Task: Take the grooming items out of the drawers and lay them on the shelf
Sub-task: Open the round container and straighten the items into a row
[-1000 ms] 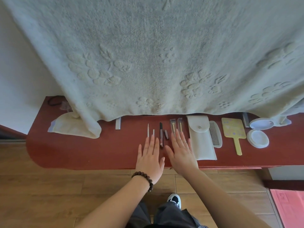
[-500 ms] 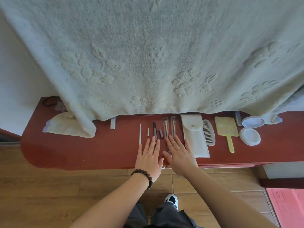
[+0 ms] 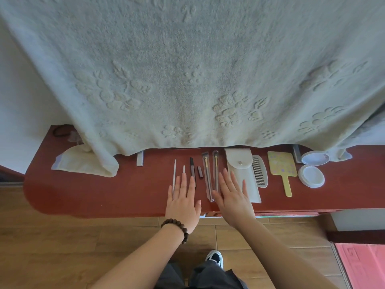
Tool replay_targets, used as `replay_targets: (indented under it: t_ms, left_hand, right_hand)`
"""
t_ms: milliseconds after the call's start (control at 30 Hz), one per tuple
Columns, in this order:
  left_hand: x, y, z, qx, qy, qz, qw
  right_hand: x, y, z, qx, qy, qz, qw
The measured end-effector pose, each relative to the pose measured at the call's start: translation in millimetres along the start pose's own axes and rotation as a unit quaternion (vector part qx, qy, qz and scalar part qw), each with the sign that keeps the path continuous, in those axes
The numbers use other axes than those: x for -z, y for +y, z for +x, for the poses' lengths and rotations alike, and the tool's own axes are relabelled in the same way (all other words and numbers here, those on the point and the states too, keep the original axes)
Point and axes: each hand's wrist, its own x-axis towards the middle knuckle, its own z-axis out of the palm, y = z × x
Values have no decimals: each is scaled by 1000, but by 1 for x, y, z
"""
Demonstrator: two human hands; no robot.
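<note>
Grooming items lie in a row on the red shelf [image 3: 93, 190]: a thin white stick [image 3: 174, 172], a dark pencil [image 3: 192, 167], a small dark cap [image 3: 200, 171], two wrapped brushes [image 3: 210, 174], a white snap pouch [image 3: 239, 163], a grey comb [image 3: 259, 174], a yellow hand mirror [image 3: 282, 166] and a round white compact, open [image 3: 311, 176]. My left hand [image 3: 183, 203] rests flat, fingers spread, over the lower ends of the sticks. My right hand [image 3: 233, 199] lies flat beside the brushes, partly over the pouch. Neither hand holds anything.
A large cream embossed towel [image 3: 187, 69] hangs down over the back of the shelf. A folded cloth [image 3: 83, 163] lies at the shelf's left, near a dark hair tie [image 3: 60, 132]. Wooden floor lies below, a pink mat [image 3: 362, 265] at lower right.
Both hands have drawn slightly back toward the shelf's front edge and moved apart, uncovering more of the brushes. The view shifted a little; the items stay in place.
</note>
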Motion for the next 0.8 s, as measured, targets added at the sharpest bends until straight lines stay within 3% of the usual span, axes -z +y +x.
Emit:
replay_targets:
  t_ms: [233, 800]
  left_hand:
    - [-7, -1, -4, 29, -34, -13, 999]
    - [-12, 5, -2, 38, -28, -5, 999]
  right_hand:
    - [-4, 27, -11, -88, -11, -6, 996]
    - [-9, 32, -9, -47, -26, -14, 998]
